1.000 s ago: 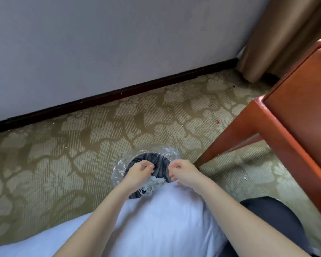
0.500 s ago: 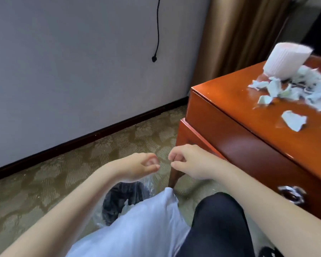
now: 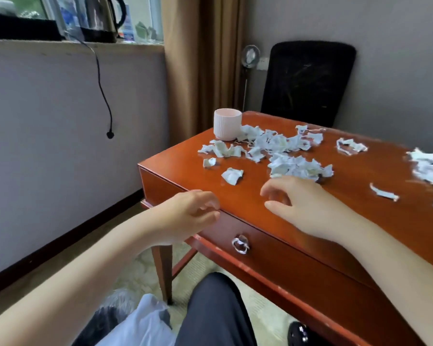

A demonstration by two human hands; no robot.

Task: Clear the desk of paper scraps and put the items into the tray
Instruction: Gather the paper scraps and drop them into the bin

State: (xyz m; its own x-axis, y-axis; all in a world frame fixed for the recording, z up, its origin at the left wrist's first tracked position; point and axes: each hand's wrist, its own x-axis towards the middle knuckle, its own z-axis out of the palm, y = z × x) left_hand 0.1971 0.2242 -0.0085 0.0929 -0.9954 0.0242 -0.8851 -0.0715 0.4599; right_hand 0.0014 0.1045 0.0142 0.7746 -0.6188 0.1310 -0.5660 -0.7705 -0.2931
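Note:
Several torn pale-blue paper scraps (image 3: 280,148) lie scattered over the red-brown wooden desk (image 3: 248,193), with more at the right edge (image 3: 428,166). A ribbed pink cup (image 3: 227,124) stands upright at the desk's far left corner, beside the scraps. My right hand (image 3: 300,203) hovers over the desk top just in front of the nearest heap of scraps, fingers loosely curled and holding nothing. My left hand (image 3: 188,216) is at the desk's front left edge, fingers loosely curled, empty. No tray is in view.
A black chair (image 3: 308,81) stands behind the desk. A lined bin (image 3: 110,313) is on the floor at my left knee, mostly hidden. A black cord (image 3: 103,91) hangs down the wall from a kettle (image 3: 103,18) on the sill. The drawer has a metal ring handle (image 3: 240,243).
My view swung up from the bin on the floor to the desk top. Both hands rose from the bin's rim to the desk, the right one reaching over the surface.

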